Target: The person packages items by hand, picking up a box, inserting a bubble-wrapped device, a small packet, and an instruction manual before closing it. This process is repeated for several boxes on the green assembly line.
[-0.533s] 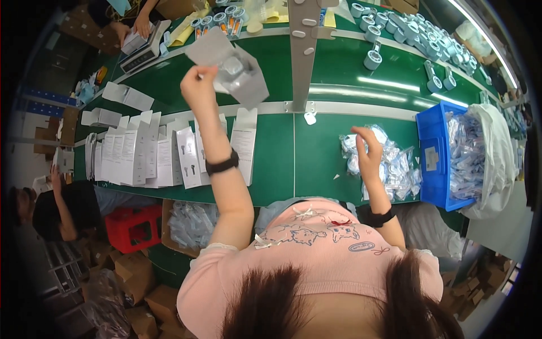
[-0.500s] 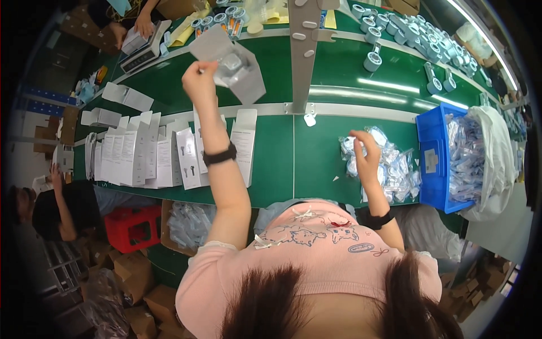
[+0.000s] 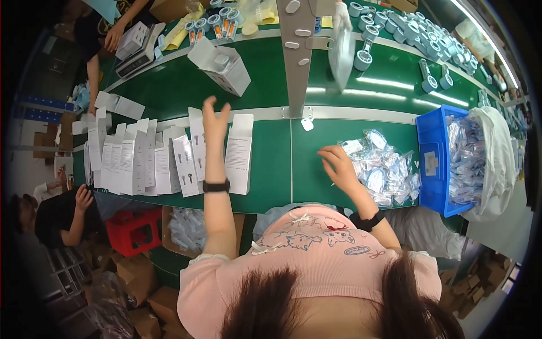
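The pile of clear bagged parts (image 3: 384, 169) lay on the desk (image 3: 265, 169) toward its right end, hard against the blue bin (image 3: 432, 158), with its long run going from the desk's near edge up and away. My right hand (image 3: 339, 166) rested on the pile's left margin, fingers (image 3: 330, 152) curled loosely down onto the nearest bag; I could not tell whether they had actually pinched one. So the bags lay directly under that hand and spread off to its right, and the right hand was plainly the nearer one.

My left hand (image 3: 215, 121) was raised above the middle of the desk with its fingers spread wide and nothing in them. Beyond it, on the green belt (image 3: 169, 85) past the metal rail, sat an open grey carton (image 3: 221, 65), well apart from the fingertips. Below the left hand, a row of flat white cartons (image 3: 152, 161) stood overlapping along the left half of the desk, one taller carton (image 3: 240, 152) just beside my left wrist.

The blue bin at the right edge held more bagged parts under a white plastic sack (image 3: 497, 152). An upright grey post (image 3: 296, 51) rose from the rail at the desk's far edge.
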Demonstrator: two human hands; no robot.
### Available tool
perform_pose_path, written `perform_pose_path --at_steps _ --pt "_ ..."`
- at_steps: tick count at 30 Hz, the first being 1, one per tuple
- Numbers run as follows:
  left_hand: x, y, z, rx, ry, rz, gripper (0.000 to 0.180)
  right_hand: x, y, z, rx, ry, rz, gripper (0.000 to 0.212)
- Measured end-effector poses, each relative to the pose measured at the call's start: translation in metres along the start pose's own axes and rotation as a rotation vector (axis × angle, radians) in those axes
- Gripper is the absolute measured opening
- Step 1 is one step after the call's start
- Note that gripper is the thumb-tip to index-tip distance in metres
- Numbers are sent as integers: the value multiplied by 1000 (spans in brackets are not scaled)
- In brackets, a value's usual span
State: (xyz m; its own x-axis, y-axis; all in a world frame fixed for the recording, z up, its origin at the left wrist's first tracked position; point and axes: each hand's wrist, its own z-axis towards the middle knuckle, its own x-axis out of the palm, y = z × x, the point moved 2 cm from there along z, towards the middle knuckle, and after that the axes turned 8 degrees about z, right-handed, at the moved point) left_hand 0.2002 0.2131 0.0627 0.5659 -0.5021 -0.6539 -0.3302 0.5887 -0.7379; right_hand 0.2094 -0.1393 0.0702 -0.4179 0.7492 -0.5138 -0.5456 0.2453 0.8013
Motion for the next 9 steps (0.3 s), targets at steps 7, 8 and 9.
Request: perform_pose_path --at_steps 7,8,9 --pt "10 44 -104 -16 452 216 81 -13 -46 49 -20 -106 -28 26" --pt "11 38 -111 1 462 173 83 -21 -61 67 74 -148 -2 27" --pt "10 37 -111 2 459 173 83 -28 -76 89 168 -188 25 28"
